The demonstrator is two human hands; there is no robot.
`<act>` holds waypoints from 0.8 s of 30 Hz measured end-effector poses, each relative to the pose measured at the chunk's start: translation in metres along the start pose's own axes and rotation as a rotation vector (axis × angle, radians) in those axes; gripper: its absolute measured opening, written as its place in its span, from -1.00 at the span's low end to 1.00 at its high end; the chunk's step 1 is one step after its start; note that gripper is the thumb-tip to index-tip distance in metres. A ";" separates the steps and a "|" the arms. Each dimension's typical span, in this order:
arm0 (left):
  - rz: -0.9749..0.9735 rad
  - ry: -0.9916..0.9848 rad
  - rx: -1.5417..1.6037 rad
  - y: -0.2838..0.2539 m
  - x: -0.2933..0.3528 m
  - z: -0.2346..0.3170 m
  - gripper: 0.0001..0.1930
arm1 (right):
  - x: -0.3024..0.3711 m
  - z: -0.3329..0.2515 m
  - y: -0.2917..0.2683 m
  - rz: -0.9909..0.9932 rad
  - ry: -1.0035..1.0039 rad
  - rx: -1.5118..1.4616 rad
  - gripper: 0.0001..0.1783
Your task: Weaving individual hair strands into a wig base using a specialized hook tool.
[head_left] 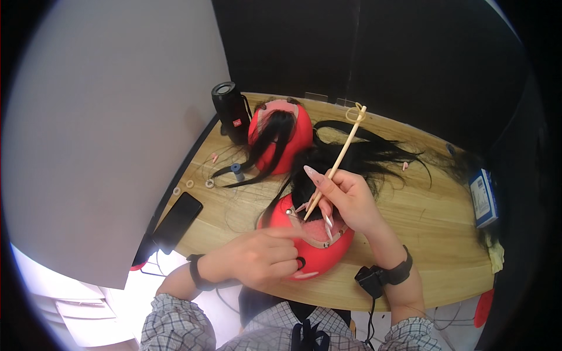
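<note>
My right hand [351, 202] grips a thin pale wooden stick [345, 144] between long-nailed fingers, with a rubber band looped near its top. The stick's lower end points down at the edge of a light mesh cap piece [314, 228] fixed with pins on the near red head form [325, 256]. Long black hair [303, 180] spreads from the far side of that form. My left hand [266, 255], wearing a black ring, rests against the form's left side. Its index finger reaches to the mesh while the other fingers are curled; what they hold, if anything, is hidden.
Behind stands a second red head form [300, 137] with black hair, beside a black cylindrical speaker [232, 114]. A phone [178, 222], small white rings [189, 184] and a small blue-topped spool [236, 169] lie left. A blue-and-white box [483, 199] sits at the right edge.
</note>
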State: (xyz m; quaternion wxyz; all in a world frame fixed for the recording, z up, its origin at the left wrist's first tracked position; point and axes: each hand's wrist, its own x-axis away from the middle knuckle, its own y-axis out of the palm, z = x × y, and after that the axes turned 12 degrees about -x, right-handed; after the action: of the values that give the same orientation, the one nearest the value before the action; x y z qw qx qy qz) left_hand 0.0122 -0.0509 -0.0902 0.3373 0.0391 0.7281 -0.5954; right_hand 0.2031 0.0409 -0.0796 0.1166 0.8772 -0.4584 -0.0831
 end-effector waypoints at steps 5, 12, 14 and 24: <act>0.199 -0.030 0.356 0.017 0.003 0.002 -0.80 | -0.003 0.005 -0.004 -0.050 -0.023 -0.037 -0.63; 0.272 -0.117 0.536 0.018 -0.003 0.006 -0.80 | -0.001 0.005 -0.005 -0.105 -0.047 -0.021 -0.66; 0.268 -0.131 0.545 0.017 -0.004 0.006 -0.81 | -0.001 0.004 -0.004 -0.115 -0.053 -0.016 -0.66; 0.286 -0.096 0.515 0.022 -0.002 0.002 -0.73 | 0.000 0.003 -0.002 -0.088 -0.048 -0.082 -0.69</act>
State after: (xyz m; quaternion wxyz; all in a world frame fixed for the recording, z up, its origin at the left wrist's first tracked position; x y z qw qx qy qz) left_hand 0.0246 -0.0460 -0.1076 0.4308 0.1971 0.5234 -0.7083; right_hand 0.2044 0.0414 -0.0828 0.1376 0.8887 -0.4183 -0.1280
